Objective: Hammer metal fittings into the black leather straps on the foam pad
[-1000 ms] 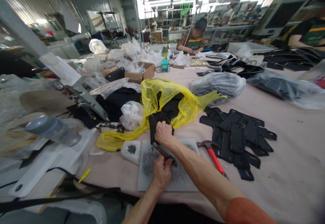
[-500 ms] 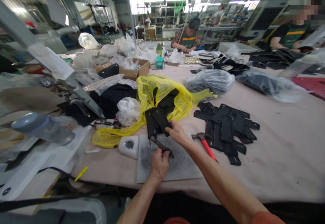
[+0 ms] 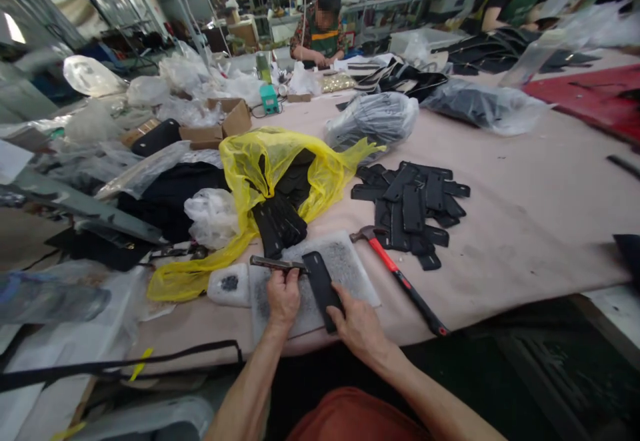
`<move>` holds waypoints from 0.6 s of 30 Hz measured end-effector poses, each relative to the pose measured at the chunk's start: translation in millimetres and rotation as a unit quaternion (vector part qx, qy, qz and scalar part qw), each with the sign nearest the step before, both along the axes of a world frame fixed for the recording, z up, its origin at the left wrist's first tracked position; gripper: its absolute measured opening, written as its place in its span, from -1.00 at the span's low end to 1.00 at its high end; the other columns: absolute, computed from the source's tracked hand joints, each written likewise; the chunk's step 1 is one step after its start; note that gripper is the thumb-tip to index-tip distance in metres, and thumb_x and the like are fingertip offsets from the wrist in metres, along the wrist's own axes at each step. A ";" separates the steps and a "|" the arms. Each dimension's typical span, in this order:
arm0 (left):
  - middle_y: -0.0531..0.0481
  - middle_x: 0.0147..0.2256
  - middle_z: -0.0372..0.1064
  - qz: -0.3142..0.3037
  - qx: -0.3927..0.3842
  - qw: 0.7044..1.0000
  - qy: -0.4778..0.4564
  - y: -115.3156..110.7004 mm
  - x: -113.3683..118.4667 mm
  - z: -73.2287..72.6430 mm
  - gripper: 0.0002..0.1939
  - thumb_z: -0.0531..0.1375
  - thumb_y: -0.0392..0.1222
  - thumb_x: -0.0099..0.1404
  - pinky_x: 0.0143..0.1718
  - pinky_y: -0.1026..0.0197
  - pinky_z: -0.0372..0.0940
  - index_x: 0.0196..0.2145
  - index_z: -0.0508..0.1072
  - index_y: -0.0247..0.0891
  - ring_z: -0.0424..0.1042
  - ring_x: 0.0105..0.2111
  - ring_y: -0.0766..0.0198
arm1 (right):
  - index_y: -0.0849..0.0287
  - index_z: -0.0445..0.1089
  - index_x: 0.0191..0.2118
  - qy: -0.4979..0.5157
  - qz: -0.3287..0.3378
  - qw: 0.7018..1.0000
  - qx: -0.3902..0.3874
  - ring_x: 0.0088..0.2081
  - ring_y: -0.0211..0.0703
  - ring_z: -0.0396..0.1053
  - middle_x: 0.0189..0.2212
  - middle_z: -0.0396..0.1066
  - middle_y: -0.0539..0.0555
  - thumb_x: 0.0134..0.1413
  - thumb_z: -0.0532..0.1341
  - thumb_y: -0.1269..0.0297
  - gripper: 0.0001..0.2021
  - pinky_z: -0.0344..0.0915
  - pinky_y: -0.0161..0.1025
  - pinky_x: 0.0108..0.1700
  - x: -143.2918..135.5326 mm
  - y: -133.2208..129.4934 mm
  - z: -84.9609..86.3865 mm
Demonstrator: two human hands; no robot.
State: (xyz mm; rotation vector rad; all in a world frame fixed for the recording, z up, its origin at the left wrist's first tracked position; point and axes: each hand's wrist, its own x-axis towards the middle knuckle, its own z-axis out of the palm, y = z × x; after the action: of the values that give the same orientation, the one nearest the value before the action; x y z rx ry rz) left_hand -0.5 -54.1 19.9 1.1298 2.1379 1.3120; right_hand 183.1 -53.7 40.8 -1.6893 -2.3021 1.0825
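My left hand (image 3: 284, 299) is closed around a slim metal punch (image 3: 273, 263), which points left above the pad. In my right hand (image 3: 359, 324) the near end of a flat black strap piece (image 3: 319, 284) is pinched; its far end has a small slot. The piece lies over a grey, scuffed pad (image 3: 350, 261), close to the tool's right end. A translucent yellow bag (image 3: 245, 154) gapes behind the pad, with more black pieces (image 3: 280, 222) spilling out. To the right rests a red-and-black claw hammer (image 3: 393, 264), its head beside the pad.
A heap of similar black pieces (image 3: 413, 207) lies behind the hammer. A white block (image 3: 217, 285) with a dark patch adjoins the pad. Wrapped bundles (image 3: 373, 117), a cardboard box (image 3: 235, 121) and plastic bags crowd the back and left. A co-worker (image 3: 320, 34) sits across the table.
My right hand has drawn one black piece from the bag back over the pad. The punch in my left hand has turned to lie more level. The view has tilted down and rightward.
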 end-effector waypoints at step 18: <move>-0.08 -0.23 0.53 -0.158 0.046 0.985 0.061 41.4 1.3 -5.3 -0.79 0.12 -0.15 0.29 -0.03 0.07 0.36 -0.22 0.50 -0.24 0.50 -0.16 0.15 | 0.27 0.06 0.33 -0.037 0.047 0.998 0.004 -0.23 0.17 0.49 -0.28 0.53 0.30 0.21 0.08 0.16 -0.39 0.30 -0.07 -0.22 -1.1 -0.9 4.2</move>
State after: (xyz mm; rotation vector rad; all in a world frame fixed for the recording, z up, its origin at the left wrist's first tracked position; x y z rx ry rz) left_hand 0.9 -12.7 14.6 1.5483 1.8937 1.2311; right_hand 182.0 -54.6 45.1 -1.6621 -2.4504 1.0417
